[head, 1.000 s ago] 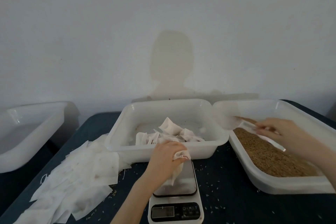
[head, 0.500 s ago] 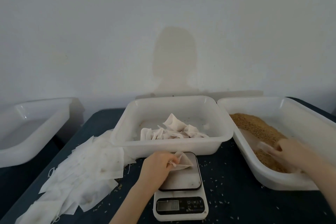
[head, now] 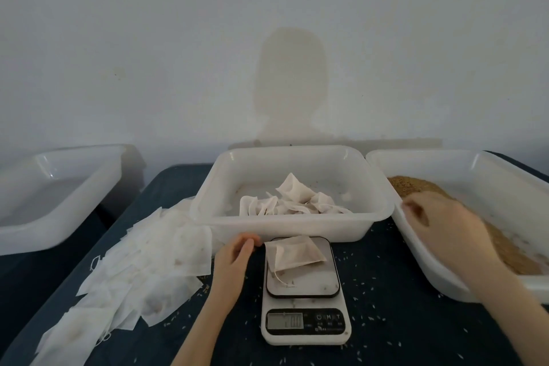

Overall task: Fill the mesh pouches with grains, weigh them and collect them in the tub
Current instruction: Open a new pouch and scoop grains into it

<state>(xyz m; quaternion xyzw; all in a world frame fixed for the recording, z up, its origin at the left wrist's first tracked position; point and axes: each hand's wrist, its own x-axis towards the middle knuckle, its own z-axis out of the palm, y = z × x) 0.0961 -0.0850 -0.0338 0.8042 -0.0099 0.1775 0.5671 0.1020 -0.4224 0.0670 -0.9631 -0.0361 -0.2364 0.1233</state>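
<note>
A filled mesh pouch lies on the platform of the white digital scale, its drawstring trailing toward me. My left hand rests just left of the pouch, fingers loosely curled and holding nothing. My right hand hovers palm-down over the brown grains in the right tub, fingers spread. The middle tub behind the scale holds several filled pouches. A pile of flat empty pouches lies left of the scale.
Another white tub stands at the far left, off the table's edge. Loose grains are scattered on the dark blue table around the scale. A plain wall rises behind the tubs.
My left hand has let go of the pouch, which now lies flat on the scale, and has drawn back to the left. My right hand has lifted out of the grains, empty.
</note>
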